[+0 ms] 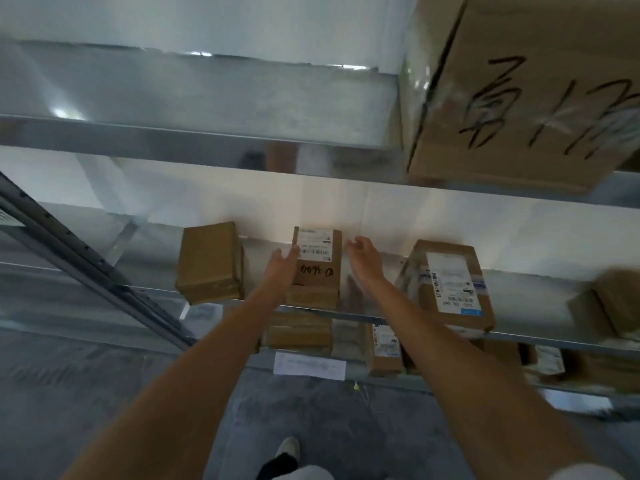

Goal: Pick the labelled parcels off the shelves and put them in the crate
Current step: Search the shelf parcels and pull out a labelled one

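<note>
A small brown parcel with a white barcode label and black handwriting lies on the middle metal shelf. My left hand touches its left edge with fingers extended. My right hand hovers just right of the parcel, fingers loosely spread, not clearly touching it. An unlabelled brown parcel sits to the left. A larger parcel with a long white label lies to the right. No crate is in view.
A big cardboard box with black handwriting overhangs the upper shelf at top right. More parcels fill the lower shelf. A blurred parcel sits at far right. A grey slanted upright stands left. Grey floor lies below.
</note>
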